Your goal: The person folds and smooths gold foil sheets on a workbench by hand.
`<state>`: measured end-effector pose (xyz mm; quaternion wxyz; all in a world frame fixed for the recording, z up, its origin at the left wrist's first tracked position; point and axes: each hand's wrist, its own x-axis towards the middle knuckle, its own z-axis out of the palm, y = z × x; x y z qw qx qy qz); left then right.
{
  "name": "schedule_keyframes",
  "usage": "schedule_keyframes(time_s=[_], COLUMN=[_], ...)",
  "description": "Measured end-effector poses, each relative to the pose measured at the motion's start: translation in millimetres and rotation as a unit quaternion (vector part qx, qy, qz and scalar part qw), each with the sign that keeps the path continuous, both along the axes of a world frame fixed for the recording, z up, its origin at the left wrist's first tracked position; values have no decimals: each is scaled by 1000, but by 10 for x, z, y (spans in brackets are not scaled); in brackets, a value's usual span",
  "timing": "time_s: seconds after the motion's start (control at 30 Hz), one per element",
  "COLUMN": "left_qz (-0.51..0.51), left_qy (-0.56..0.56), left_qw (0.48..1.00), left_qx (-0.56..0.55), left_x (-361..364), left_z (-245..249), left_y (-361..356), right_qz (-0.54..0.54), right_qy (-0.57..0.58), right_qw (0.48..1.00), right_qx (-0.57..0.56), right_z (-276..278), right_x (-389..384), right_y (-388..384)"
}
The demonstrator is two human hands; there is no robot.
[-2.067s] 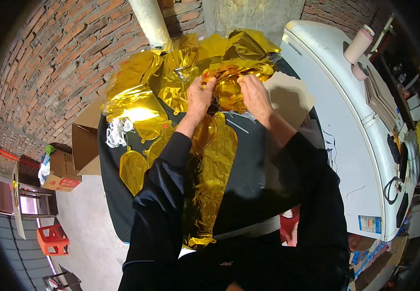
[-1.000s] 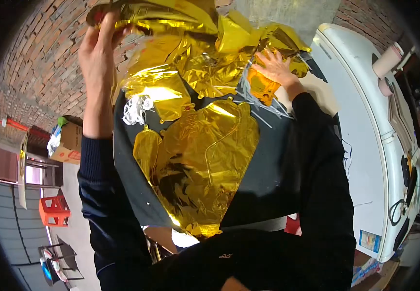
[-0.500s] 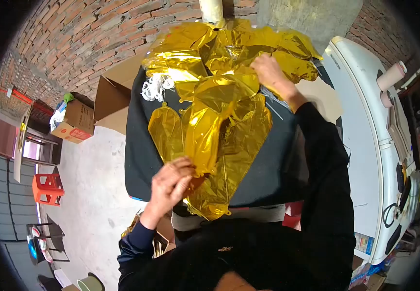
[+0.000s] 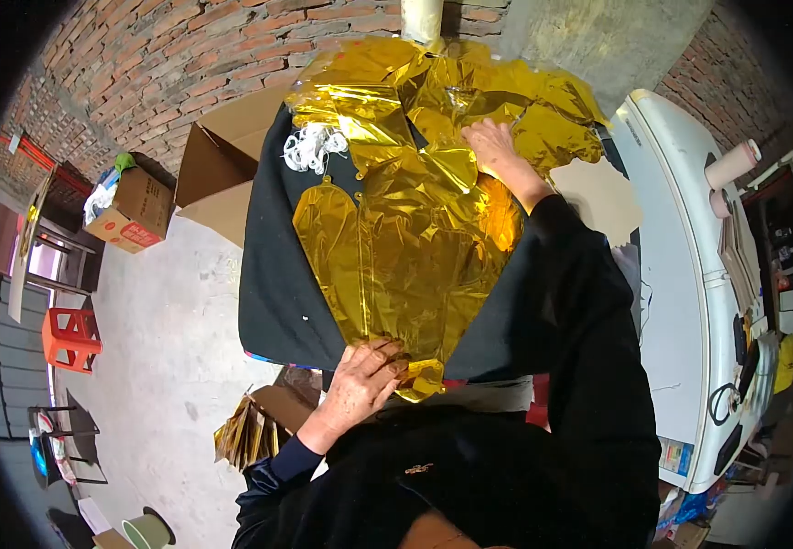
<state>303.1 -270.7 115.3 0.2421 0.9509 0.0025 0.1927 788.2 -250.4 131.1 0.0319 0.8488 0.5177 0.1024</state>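
A flat, uninflated gold foil balloon (image 4: 405, 265), wide at the top and narrow at the bottom, lies over the black cloth (image 4: 273, 302). My left hand (image 4: 369, 375) rests on its lower end, fingers laid flat over the foil. Up at its right side, my right hand (image 4: 499, 154) is closed with the fingertips on the foil; exactly which layer they grip is hidden. Beyond that hand spreads a pile of more gold foil balloons (image 4: 543, 101). A bundle of white string (image 4: 314, 146) sits left of the pile.
An open cardboard box (image 4: 218, 165) stands left of the table, with another carton (image 4: 140, 210) farther out. A red stool (image 4: 73, 339) is on the floor. A white appliance (image 4: 685, 274) runs along the right. Folded gold foil (image 4: 248, 432) shows below the table edge.
The folded upper part of the foil now lies spread flat. My left hand has moved down and right onto its lower end. My right hand has shifted slightly lower and left.
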Motion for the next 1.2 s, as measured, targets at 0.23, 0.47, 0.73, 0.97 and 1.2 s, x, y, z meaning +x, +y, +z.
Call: schedule_keyframes(time_s=[0.23,0.47,0.73,0.97,1.2], left_qz=[-1,3,-5,-13,0], left_qy=[4,29,18,12,-12], left_qw=[1000,999,1000,1000,1000], left_qx=[1,-20,-11,5,18], left_x=[14,9,67,62,-15], left_z=[2,-6,15,24,-33], left_y=[1,5,55,60,10], right_qz=[14,-74,-66,-75,120], right_qy=[-41,-55,-58,-166,-150], right_qw=[999,984,996,983,952], right_qx=[11,154,23,12,237], right_z=[-83,-177,-20,0,59], right_x=[28,313,-88,-137,-854], right_y=[33,50,-344,-593,-987])
